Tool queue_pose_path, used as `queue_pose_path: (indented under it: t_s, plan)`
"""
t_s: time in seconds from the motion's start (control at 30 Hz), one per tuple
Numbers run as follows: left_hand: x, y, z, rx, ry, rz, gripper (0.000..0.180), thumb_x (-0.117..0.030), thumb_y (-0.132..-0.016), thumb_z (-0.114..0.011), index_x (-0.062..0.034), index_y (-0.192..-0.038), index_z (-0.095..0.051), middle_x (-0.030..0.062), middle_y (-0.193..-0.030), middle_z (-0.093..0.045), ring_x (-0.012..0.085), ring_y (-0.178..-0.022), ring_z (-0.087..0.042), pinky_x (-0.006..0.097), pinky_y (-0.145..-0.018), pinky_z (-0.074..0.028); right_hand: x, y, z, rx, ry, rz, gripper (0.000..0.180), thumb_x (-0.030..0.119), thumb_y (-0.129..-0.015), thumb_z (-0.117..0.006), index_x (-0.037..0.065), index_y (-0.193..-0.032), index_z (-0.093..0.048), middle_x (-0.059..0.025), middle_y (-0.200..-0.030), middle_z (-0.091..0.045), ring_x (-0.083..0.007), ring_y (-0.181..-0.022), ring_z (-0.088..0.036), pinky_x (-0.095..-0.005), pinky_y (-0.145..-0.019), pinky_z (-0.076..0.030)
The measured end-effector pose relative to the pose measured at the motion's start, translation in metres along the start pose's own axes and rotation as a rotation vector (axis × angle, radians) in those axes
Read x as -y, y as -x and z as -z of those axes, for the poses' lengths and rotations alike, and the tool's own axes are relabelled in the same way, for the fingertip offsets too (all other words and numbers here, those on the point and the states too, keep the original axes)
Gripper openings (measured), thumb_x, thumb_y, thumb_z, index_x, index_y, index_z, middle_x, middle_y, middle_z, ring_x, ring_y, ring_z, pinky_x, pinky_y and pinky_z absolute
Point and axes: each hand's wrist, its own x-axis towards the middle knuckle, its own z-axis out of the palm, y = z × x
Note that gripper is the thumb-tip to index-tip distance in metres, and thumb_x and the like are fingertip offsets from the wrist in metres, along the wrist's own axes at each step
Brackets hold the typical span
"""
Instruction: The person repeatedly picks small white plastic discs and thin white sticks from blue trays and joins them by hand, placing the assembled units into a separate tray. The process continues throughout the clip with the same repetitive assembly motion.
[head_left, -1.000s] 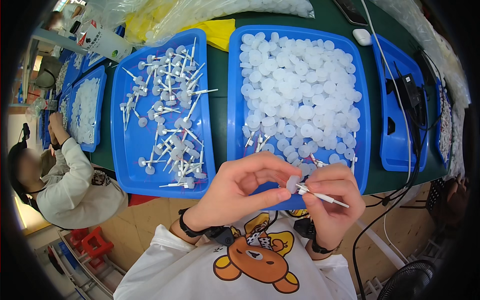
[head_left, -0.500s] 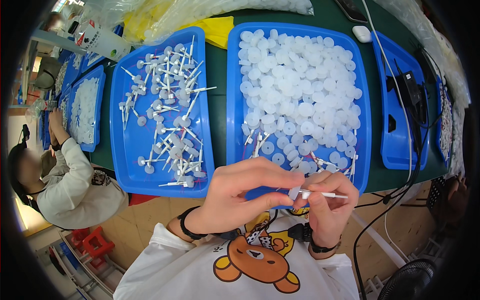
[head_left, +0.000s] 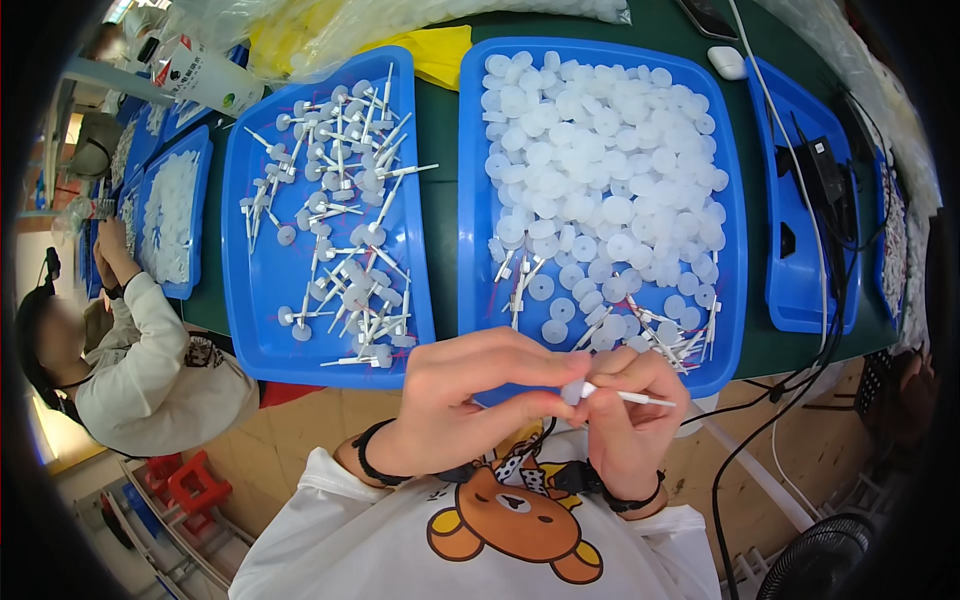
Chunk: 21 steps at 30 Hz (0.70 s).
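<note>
My left hand (head_left: 480,385) pinches a translucent white disc (head_left: 574,391) between thumb and fingers. Against it, my right hand (head_left: 635,410) grips a thin white stick-like part (head_left: 640,398) whose wider end meets the disc. Both hands are together over the near edge of a blue tray (head_left: 735,300). That tray is heaped with loose translucent discs (head_left: 600,160), and several white sticks with pinkish threads (head_left: 660,335) lie at its near end. To the left, another blue tray (head_left: 255,330) holds many sticks with discs on them (head_left: 350,200).
A third blue tray (head_left: 795,310) at right holds a black power adapter (head_left: 825,175) and cables. Beside it lie a white case (head_left: 727,63) and a phone (head_left: 706,20). A bottle (head_left: 205,80) stands at upper left. A co-worker (head_left: 150,370) sits at left; a fan (head_left: 815,560) stands lower right.
Both hands have shifted slightly left. The disc and the stick's wide end are now pressed closer together, and the stick tilts down more to the right.
</note>
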Motion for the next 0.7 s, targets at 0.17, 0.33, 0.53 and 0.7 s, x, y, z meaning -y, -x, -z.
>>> queue_pose_path:
  t_s: [0.17,0.33,0.53,0.7]
  plan:
    - [-0.001,0.027,0.046,-0.255,-0.188,-0.093,0.033,-0.01,-0.073,-0.086,0.0023,-0.098,-0.069,0.013,-0.093,-0.069,0.0261,-0.09,-0.063,0.036,-0.079,-0.049,0.009,-0.007,0.005,0.261,0.38,-0.054,0.027,-0.005,-0.079,-0.079,-0.001,-0.104,-0.068,-0.012,-0.09,-0.069,-0.0142,-0.071,-0.066,-0.0264,-0.065,-0.05]
    - [-0.005,0.042,0.086,-0.687,-1.005,0.049,0.036,0.0,-0.073,-0.079,-0.0008,-0.108,-0.068,0.0127,-0.11,-0.068,0.0263,-0.102,-0.063,0.037,-0.094,-0.046,0.022,-0.018,0.012,0.215,1.019,0.067,0.02,-0.001,-0.078,-0.077,0.002,-0.097,-0.07,-0.0087,-0.082,-0.064,-0.0196,-0.073,-0.063,-0.0308,-0.064,-0.047]
    - [-0.002,0.03,0.07,-0.587,-1.026,0.112,0.03,0.0,-0.072,-0.081,-0.0049,-0.099,-0.07,0.0071,-0.1,-0.07,0.0245,-0.097,-0.064,0.035,-0.085,-0.048,-0.001,-0.035,-0.007,0.35,1.436,0.404,0.028,-0.004,-0.075,-0.067,-0.001,-0.103,-0.067,-0.0106,-0.098,-0.06,-0.0267,-0.089,-0.057,-0.0366,-0.075,-0.047]
    - [0.004,0.015,0.048,-0.4,-0.877,0.062,0.024,-0.002,-0.075,-0.079,-0.0058,-0.096,-0.071,0.0072,-0.096,-0.07,0.0258,-0.093,-0.064,0.035,-0.083,-0.047,-0.02,-0.047,-0.018,0.37,1.545,0.325,0.039,-0.004,-0.074,-0.062,-0.002,-0.113,-0.065,-0.0114,-0.112,-0.056,-0.0272,-0.101,-0.052,-0.0368,-0.079,-0.048]
